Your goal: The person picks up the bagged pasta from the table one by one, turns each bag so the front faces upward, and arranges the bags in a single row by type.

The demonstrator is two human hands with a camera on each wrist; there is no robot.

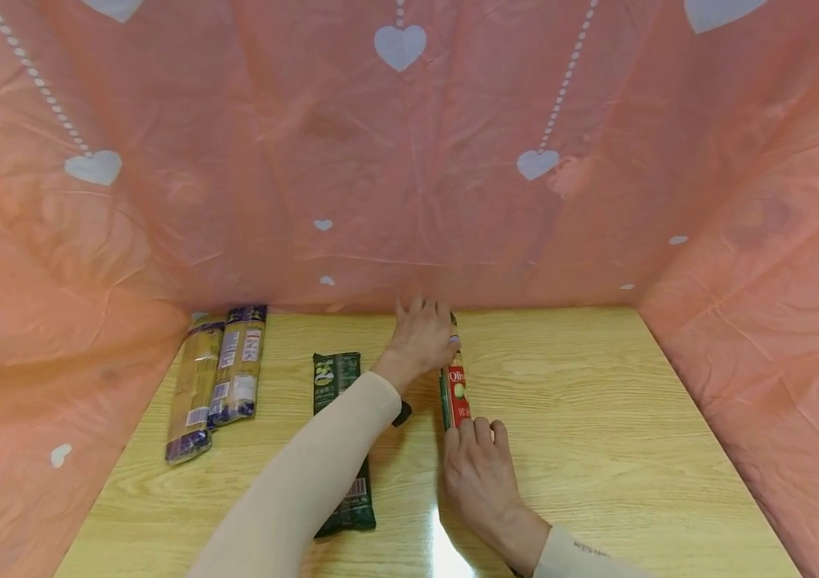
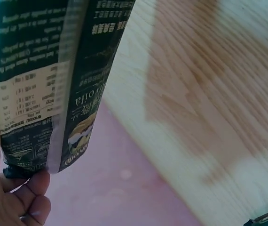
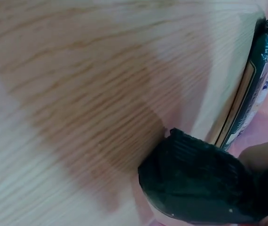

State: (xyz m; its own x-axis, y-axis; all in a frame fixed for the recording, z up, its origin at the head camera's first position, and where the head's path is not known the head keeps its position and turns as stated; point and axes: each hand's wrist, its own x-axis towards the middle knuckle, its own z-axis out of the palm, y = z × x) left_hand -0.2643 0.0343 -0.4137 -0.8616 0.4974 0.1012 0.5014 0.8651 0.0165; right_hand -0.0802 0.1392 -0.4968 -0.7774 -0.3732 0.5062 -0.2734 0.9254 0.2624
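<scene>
A long green packet with a red label (image 1: pixel 458 393) stands tilted on its edge near the middle of the table, held between both hands. My left hand (image 1: pixel 424 333) grips its far end; in the left wrist view the fingers (image 2: pixel 39 181) pinch the crimped end below a printed nutrition panel. At the near end, my right hand (image 1: pixel 482 478) holds the packet, its dark green end (image 3: pixel 200 179) showing in the right wrist view with only part of the hand visible. Left of it, a second green packet (image 1: pixel 355 510) lies flat, partly hidden under my left forearm.
Two clear packets with purple ends and long yellowish contents, one outer (image 1: pixel 196 373) and one inner (image 1: pixel 242 365), lie side by side at the table's left. A pink cloth with white hearts (image 1: pixel 409 144) hangs behind and along both sides of the wooden table (image 1: pixel 583 417).
</scene>
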